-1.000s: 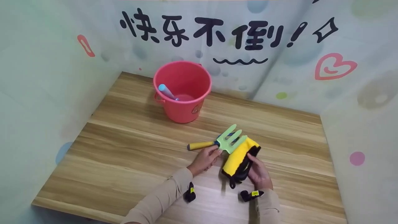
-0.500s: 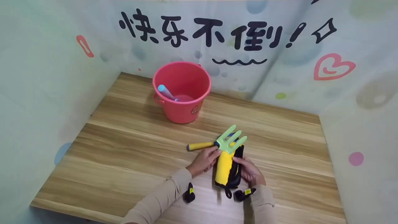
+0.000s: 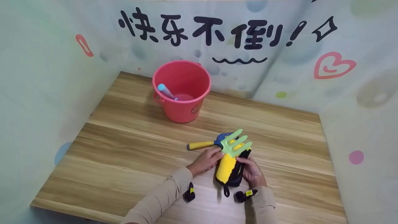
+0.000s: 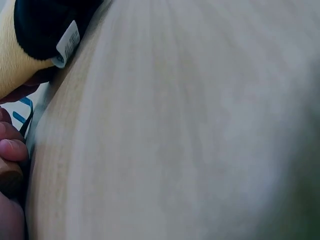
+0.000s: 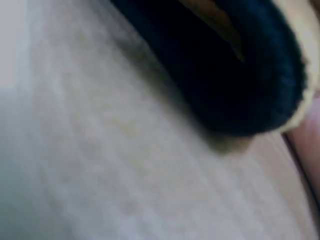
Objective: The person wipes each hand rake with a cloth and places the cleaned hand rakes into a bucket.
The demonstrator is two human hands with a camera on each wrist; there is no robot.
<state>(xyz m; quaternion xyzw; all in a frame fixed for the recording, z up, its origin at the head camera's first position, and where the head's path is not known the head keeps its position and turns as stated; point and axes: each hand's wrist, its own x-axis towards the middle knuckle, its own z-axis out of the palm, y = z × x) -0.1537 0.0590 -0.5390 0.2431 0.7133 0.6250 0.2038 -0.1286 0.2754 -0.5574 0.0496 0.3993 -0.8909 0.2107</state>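
Just right of lower centre, a green fork (image 3: 229, 150), presumably stiff, best held by its handle (image 4: 10, 179), was gripped in the left hand (image 3: 204, 161); a yellow-and-black bundle (image 3: 226, 169), probably soft and light, was pinched by the right hand (image 3: 253, 172).

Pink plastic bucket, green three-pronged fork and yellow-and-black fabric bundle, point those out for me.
Pink plastic bucket (image 3: 180, 112), head view: outer front wall.
Green three-pronged fork (image 3: 230, 150), head view: where the prongs join.
Yellow-and-black fabric bundle (image 3: 226, 169), head view: yellow face.

R wr | dk folded cloth (image 5: 235, 90), yel edge, upr R | blurry tabletop (image 5: 115, 150) L | hands (image 5: 307, 145): bit, R edge
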